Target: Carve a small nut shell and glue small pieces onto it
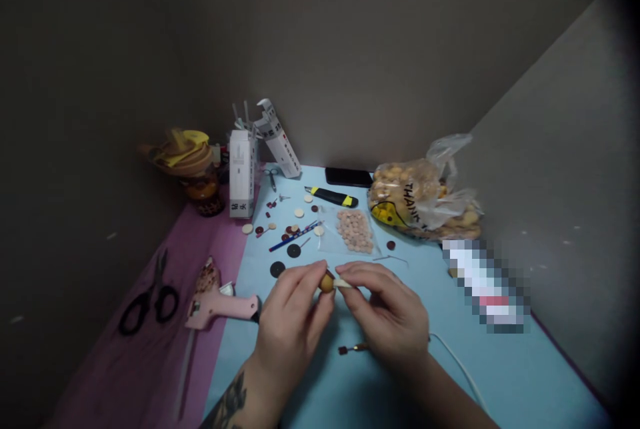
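My left hand (296,305) pinches a small round brown nut-like ball (327,282) between its thumb and fingers. My right hand (387,305) grips a small pale piece (343,283), its edge right up against the ball; whether it is a disc or a strip, I cannot tell. Both hands meet over the blue table surface (310,375). Partly hidden beneath my right hand lies a thin tool with a dark red-brown tip (350,349). A white cord (463,369) runs out to the right of that hand.
Behind the hands lie a clear bag of small beads (355,231), a utility knife (333,197), a phone (349,177) and scattered discs. A bag of round tan pieces (420,202) stands back right. Left are a pink glue gun (220,305), scissors (153,299) and a white box (241,175).
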Demonstrator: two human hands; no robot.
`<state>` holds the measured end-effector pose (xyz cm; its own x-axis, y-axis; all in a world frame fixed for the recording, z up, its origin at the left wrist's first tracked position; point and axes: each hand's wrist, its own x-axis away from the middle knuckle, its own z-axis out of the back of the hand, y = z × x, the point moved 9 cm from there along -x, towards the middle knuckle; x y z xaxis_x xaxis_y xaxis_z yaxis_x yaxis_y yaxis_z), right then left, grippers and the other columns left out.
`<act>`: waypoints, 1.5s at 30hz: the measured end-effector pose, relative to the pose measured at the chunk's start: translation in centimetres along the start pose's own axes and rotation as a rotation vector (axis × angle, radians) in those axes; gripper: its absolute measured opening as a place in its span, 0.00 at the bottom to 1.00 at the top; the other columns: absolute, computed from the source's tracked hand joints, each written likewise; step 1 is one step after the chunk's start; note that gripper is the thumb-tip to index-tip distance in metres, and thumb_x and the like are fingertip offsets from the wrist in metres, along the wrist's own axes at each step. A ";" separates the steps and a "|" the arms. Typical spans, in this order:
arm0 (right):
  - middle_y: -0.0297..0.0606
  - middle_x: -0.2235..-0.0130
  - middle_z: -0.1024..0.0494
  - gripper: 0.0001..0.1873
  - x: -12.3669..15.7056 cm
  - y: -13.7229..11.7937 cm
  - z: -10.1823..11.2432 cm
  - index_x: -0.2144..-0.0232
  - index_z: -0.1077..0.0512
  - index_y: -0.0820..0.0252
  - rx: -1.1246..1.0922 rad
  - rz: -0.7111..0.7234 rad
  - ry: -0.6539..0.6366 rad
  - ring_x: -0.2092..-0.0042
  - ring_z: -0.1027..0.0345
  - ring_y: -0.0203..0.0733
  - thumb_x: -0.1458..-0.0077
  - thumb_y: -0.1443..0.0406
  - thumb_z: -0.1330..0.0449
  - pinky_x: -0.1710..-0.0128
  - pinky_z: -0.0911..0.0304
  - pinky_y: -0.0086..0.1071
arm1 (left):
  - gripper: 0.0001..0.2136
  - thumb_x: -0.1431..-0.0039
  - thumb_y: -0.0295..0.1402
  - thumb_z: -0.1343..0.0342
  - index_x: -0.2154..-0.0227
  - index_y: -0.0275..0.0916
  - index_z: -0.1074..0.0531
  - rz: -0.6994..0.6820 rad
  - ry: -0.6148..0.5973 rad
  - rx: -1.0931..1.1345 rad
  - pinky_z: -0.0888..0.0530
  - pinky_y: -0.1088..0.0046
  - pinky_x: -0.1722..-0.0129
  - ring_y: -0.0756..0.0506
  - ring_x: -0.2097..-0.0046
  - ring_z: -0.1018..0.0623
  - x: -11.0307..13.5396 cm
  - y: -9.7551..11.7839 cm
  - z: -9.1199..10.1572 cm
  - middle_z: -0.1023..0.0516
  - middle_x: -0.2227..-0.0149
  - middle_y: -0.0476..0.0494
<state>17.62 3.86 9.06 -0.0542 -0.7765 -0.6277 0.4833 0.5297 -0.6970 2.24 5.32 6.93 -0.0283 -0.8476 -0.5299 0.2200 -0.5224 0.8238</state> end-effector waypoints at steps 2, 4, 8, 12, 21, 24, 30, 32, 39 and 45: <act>0.38 0.65 0.18 0.10 -0.1 -0.3 0.1 0.65 0.24 0.54 0.002 0.023 -0.007 0.62 0.23 0.41 0.47 0.73 0.38 0.61 0.26 0.35 | 0.23 0.51 0.21 0.37 0.52 0.47 0.24 0.018 0.005 0.005 0.24 0.70 0.55 0.43 0.58 0.20 -0.2 0.1 0.0 0.19 0.60 0.42; 0.38 0.65 0.18 0.10 -0.2 -0.5 0.3 0.65 0.24 0.54 0.000 0.045 -0.014 0.62 0.23 0.41 0.47 0.73 0.39 0.61 0.26 0.35 | 0.22 0.51 0.21 0.37 0.53 0.47 0.23 0.021 0.008 0.010 0.24 0.70 0.55 0.43 0.59 0.20 -0.3 0.2 0.1 0.19 0.60 0.42; 0.39 0.65 0.18 0.10 -0.2 -0.5 0.2 0.65 0.24 0.56 0.012 0.064 -0.049 0.62 0.23 0.41 0.47 0.74 0.39 0.60 0.26 0.34 | 0.21 0.53 0.21 0.36 0.55 0.46 0.22 0.043 0.015 0.041 0.24 0.70 0.57 0.44 0.60 0.20 -0.2 0.3 0.3 0.19 0.62 0.43; 0.38 0.66 0.19 0.10 -0.2 -0.6 0.4 0.64 0.25 0.56 0.024 0.094 -0.025 0.62 0.23 0.40 0.47 0.74 0.39 0.60 0.26 0.33 | 0.22 0.50 0.21 0.38 0.51 0.44 0.25 -0.081 -0.003 -0.047 0.23 0.71 0.59 0.45 0.60 0.20 0.0 1.2 0.0 0.20 0.60 0.43; 0.41 0.65 0.21 0.10 -0.1 0.4 0.5 0.63 0.24 0.59 0.279 0.149 0.008 0.61 0.26 0.42 0.45 0.75 0.41 0.59 0.28 0.37 | 0.15 0.44 0.29 0.41 0.53 0.43 0.26 0.204 -0.030 0.076 0.24 0.75 0.59 0.48 0.58 0.22 0.3 -1.5 -0.3 0.22 0.59 0.44; 0.42 0.65 0.23 0.10 -0.3 1.1 1.1 0.62 0.24 0.60 0.301 0.094 0.057 0.62 0.27 0.41 0.45 0.75 0.42 0.61 0.29 0.35 | 0.14 0.42 0.36 0.42 0.53 0.43 0.27 0.511 0.011 0.357 0.24 0.72 0.59 0.48 0.60 0.22 1.2 -4.3 -0.8 0.22 0.60 0.44; 0.37 0.66 0.26 0.11 -0.6 -0.4 1.6 0.62 0.25 0.58 0.088 0.045 0.038 0.64 0.28 0.37 0.45 0.75 0.41 0.64 0.30 0.30 | 0.15 0.45 0.39 0.39 0.56 0.42 0.28 0.695 0.002 0.593 0.26 0.74 0.60 0.49 0.61 0.23 1.9 -6.0 -2.5 0.22 0.61 0.45; 0.36 0.67 0.24 0.10 -0.6 -1.0 1.7 0.64 0.26 0.58 0.043 0.052 0.037 0.64 0.28 0.37 0.47 0.75 0.39 0.63 0.30 0.29 | 0.15 0.47 0.38 0.37 0.57 0.42 0.28 0.675 -0.015 0.539 0.26 0.75 0.59 0.50 0.61 0.23 1.7 -5.9 -2.6 0.22 0.60 0.45; 0.37 0.69 0.22 0.11 -0.2 -2.4 1.3 0.67 0.29 0.60 0.029 0.180 0.005 0.64 0.27 0.38 0.49 0.78 0.39 0.60 0.30 0.33 | 0.12 0.47 0.34 0.37 0.60 0.42 0.25 0.543 -0.058 0.377 0.26 0.76 0.59 0.49 0.59 0.23 1.0 -4.3 -2.6 0.21 0.60 0.45; 0.40 0.68 0.21 0.10 -0.2 -3.0 1.2 0.67 0.30 0.61 0.076 0.238 -0.018 0.64 0.27 0.39 0.48 0.79 0.40 0.60 0.30 0.35 | 0.10 0.47 0.33 0.39 0.61 0.42 0.23 0.435 -0.064 0.248 0.25 0.75 0.60 0.47 0.58 0.23 0.5 -2.9 -2.1 0.22 0.59 0.43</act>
<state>17.20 2.02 11.65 0.0843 -0.6397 -0.7640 0.5447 0.6716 -0.5023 3.61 6.63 3.82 -0.0470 -0.9917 -0.1195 -0.0130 -0.1190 0.9928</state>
